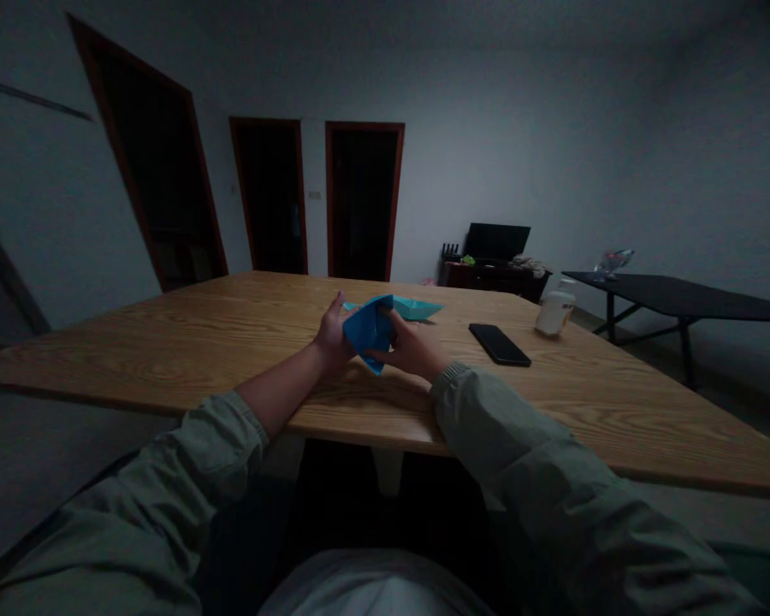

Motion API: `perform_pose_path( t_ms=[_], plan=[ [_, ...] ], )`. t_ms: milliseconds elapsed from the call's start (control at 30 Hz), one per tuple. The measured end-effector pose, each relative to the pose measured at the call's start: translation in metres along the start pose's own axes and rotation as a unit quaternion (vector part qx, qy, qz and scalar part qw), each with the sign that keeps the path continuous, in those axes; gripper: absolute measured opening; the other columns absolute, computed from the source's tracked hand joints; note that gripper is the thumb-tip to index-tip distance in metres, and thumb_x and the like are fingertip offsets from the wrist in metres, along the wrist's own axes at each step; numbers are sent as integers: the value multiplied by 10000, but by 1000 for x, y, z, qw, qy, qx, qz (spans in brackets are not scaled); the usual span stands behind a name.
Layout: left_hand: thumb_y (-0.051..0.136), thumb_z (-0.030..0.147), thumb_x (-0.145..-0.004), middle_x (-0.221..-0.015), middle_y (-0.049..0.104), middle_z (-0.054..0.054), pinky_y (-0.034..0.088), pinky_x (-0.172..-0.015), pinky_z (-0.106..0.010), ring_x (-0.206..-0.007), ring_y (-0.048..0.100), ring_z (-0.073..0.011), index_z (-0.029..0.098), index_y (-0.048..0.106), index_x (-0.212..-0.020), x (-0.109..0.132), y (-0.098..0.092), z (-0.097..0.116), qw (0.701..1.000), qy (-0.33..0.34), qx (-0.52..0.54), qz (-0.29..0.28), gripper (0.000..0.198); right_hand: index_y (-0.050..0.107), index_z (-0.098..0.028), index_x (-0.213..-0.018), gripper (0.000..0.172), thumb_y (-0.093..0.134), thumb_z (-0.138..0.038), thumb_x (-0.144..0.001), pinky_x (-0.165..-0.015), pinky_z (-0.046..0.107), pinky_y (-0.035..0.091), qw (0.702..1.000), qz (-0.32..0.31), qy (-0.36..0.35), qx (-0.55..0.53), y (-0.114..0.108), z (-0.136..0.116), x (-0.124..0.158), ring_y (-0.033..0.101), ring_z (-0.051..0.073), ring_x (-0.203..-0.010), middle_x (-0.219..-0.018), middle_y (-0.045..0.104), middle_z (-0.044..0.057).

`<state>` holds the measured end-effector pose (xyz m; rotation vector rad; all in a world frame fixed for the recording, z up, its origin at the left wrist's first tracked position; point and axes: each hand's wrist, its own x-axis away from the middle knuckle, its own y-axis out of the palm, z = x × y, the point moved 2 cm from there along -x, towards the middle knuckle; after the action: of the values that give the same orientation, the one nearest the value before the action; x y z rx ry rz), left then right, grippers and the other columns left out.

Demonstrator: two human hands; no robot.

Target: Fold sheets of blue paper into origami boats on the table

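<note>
A folded piece of blue paper (367, 329) is held between my two hands above the wooden table. My left hand (334, 332) supports its left side, with the thumb pointing up and the other fingers hidden behind the paper. The thumb and fingers of my right hand (411, 342) grip its right side, partly inside the fold. Just behind the blue paper, a light turquoise folded paper shape (417, 309) rests on the table, partly hidden by the blue one.
On the wooden table (231, 342), a black phone (499, 344) lies right of my hands, with a white bottle (555, 310) beyond it. A black table (680, 293) stands at the right. A dark screen (498, 242) sits on a cabinet by the back wall.
</note>
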<state>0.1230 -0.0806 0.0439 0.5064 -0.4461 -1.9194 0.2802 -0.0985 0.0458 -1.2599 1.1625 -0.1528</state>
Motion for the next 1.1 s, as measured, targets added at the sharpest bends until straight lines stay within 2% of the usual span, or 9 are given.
perform_pose_path(
  t_ms=[133,300,533,700,867,967,1100],
  plan=[
    [253,639,-908,-1066,697,-175,509,-895,-461,-1039,645,-318,86,615,-1133,-3,0,-3,1000,-15,-14,0,699,400,-190,-1407,849,679,-617,-729,-647,302,422,1000,-8,12,-19,4,-1,-3,622,221,-671,-776,675,63],
    [284,597,-917,-1017,718,-137,511,-907,-456,-1048,642,-307,107,639,-1116,-8,0,-8,1000,2,-28,-12,637,287,-191,-1483,942,668,-620,-736,-660,313,435,999,-2,20,-30,4,-4,-5,637,237,-676,-795,684,74],
    [392,487,-919,-876,729,-102,530,-870,-412,-961,671,-277,118,659,-1023,-10,2,-10,998,23,-52,18,468,322,-184,-1458,875,654,-584,-754,-698,315,431,999,-4,37,16,3,-10,-7,659,261,-753,-880,701,107],
    [386,490,-920,-888,726,-106,517,-892,-420,-957,669,-282,116,661,-994,-10,1,-8,998,38,-47,25,469,351,-195,-1426,816,645,-568,-763,-698,316,434,999,1,41,21,3,-10,-7,665,274,-790,-948,700,118],
    [340,605,-907,-894,722,-128,510,-898,-431,-947,668,-293,108,660,-1015,-4,2,-5,999,16,-50,7,601,404,-190,-1390,741,667,-487,-765,-778,340,458,999,12,36,-5,4,-4,-8,649,278,-909,-1079,673,131],
    [368,545,-927,-857,724,-109,506,-907,-397,-912,678,-265,121,675,-939,-2,3,-2,1000,10,-12,-5,524,426,-183,-1380,699,656,-452,-777,-851,357,468,999,44,7,-10,2,-5,-9,609,281,-1033,-1227,602,137],
    [408,430,-946,-845,728,-97,511,-890,-366,-854,690,-234,114,688,-926,-7,0,-2,999,19,44,-5,423,445,-216,-1382,610,599,-425,-830,-832,366,489,998,52,-30,20,-1,-11,-7,605,272,-1026,-1337,514,121]
  ],
)
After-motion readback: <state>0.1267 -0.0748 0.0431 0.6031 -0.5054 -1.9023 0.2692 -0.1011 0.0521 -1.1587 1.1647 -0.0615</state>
